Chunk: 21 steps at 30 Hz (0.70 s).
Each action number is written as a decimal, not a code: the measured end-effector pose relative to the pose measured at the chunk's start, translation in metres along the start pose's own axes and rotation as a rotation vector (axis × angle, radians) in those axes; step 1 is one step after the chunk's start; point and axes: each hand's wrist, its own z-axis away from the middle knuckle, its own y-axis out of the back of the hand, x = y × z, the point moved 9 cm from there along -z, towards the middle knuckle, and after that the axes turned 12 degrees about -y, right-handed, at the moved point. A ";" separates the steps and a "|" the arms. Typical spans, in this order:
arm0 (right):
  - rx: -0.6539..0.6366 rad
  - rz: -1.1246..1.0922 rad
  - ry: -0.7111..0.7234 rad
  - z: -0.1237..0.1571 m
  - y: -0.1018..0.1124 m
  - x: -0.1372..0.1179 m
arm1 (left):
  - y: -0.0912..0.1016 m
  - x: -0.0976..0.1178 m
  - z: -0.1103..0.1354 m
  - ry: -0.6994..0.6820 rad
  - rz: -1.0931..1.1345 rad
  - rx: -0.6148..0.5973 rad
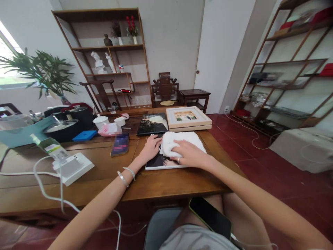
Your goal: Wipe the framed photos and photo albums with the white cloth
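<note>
A white cloth (179,140) lies bunched on a dark photo panel (161,163) that rests flat on the wooden table (161,184). My right hand (188,154), with a ring on one finger, presses down on the cloth with fingers curled over it. To the left of the cloth my left hand (151,147) lies flat on the panel, fingers stretched out, holding it down. Two bracelets circle my left wrist.
Behind the panel lie a second dark photo print (153,124) and a stack of light wooden frames (187,118). A phone (120,143), teaware, pots and a white charger box (74,167) with cables crowd the left. Another phone (210,217) rests on my lap.
</note>
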 end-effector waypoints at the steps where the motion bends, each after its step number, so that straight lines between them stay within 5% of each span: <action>1: 0.000 0.009 -0.012 -0.009 0.001 0.009 | 0.000 -0.001 0.000 0.000 -0.004 0.003; 9: 0.019 0.043 -0.092 -0.043 -0.003 0.043 | -0.002 -0.004 0.000 0.003 -0.018 0.006; 14: 0.017 0.041 -0.070 -0.026 -0.010 0.014 | 0.001 0.000 -0.001 -0.002 -0.009 -0.014; 21: -0.020 -0.053 0.069 0.040 -0.008 -0.038 | 0.002 0.000 0.000 0.015 0.012 -0.012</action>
